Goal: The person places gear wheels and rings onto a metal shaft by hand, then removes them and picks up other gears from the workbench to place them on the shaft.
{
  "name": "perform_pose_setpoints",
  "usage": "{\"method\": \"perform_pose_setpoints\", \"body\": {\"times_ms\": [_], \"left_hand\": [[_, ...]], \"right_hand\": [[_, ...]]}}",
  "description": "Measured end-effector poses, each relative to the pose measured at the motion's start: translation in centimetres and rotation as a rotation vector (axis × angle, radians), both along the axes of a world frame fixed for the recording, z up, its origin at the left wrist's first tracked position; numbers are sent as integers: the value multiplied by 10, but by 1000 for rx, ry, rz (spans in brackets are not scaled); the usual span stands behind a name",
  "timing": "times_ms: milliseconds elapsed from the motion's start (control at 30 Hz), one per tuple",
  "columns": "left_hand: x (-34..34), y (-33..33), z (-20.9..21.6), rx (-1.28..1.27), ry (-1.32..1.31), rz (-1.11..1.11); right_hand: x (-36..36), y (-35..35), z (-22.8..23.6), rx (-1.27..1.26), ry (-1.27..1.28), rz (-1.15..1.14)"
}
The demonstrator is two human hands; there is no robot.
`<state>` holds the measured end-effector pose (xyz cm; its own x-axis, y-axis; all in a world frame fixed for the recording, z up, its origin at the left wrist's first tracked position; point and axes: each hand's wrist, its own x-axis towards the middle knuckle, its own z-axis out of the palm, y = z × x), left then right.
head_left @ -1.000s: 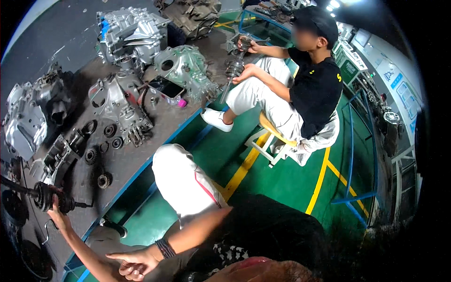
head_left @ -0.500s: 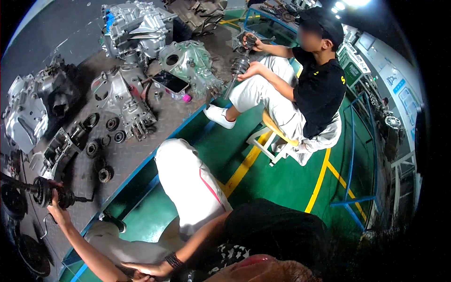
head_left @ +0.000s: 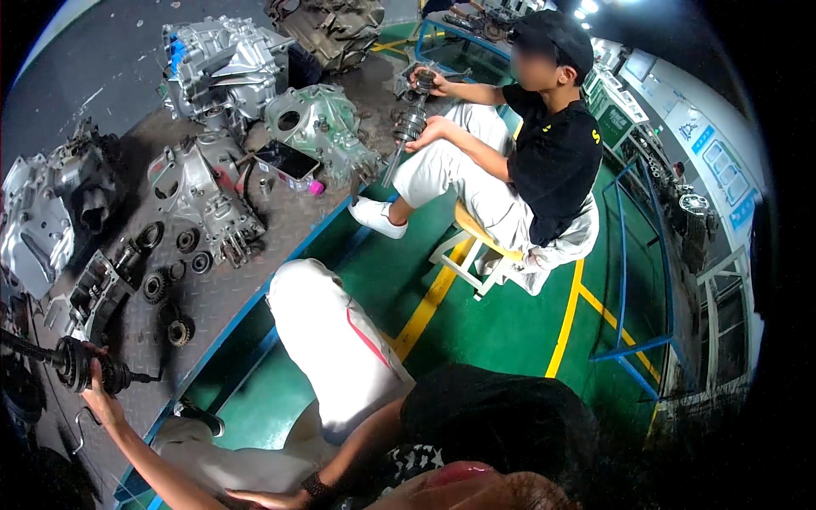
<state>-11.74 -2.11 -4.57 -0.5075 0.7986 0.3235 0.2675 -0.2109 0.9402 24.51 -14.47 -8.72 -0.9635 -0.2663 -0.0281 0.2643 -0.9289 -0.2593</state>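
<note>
At the lower left, my left hand [head_left: 102, 399] is closed around a transmission gear shaft [head_left: 78, 365]. The shaft lies roughly sideways over the workbench, its dark gears stacked along it and a thin end pointing right. My right hand [head_left: 268, 498] is at the lower edge, beside my left forearm, with its fingers stretched out and no object seen in it. Part of that hand is cut off by the frame. Just beyond the held shaft is an opened metal housing [head_left: 100, 293], with several loose ring gears [head_left: 155, 286] to its right.
Silver gearbox casings [head_left: 225, 72] stand on the metal workbench [head_left: 242, 293]. A phone [head_left: 287, 159] lies near a pink-capped container [head_left: 315, 187]. On a yellow stool [head_left: 484, 234], a co-worker [head_left: 552, 144] holds another gear shaft [head_left: 411, 123]. Blue rails [head_left: 623, 263] stand at right.
The view has shifted slightly, moving most of the scene left. My left hand keeps hold of the gear shaft. My right hand sits lower at the frame's edge.
</note>
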Motion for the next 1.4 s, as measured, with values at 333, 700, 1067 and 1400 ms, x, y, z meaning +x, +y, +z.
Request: {"method": "perform_pose_setpoints", "body": {"times_ms": [333,700,1067,1400], "left_hand": [[-1,-4,8,-10,43,19],[65,11,40,103,64,-43],[57,1,44,116,43,56],[55,2,44,39,70,49]], "right_hand": [[0,-7,0,16,-1,2],[-4,-18,-4,13,-22,8],[-14,-24,-4,12,-27,48],[-18,-29,-10,14,-48,59]]}}
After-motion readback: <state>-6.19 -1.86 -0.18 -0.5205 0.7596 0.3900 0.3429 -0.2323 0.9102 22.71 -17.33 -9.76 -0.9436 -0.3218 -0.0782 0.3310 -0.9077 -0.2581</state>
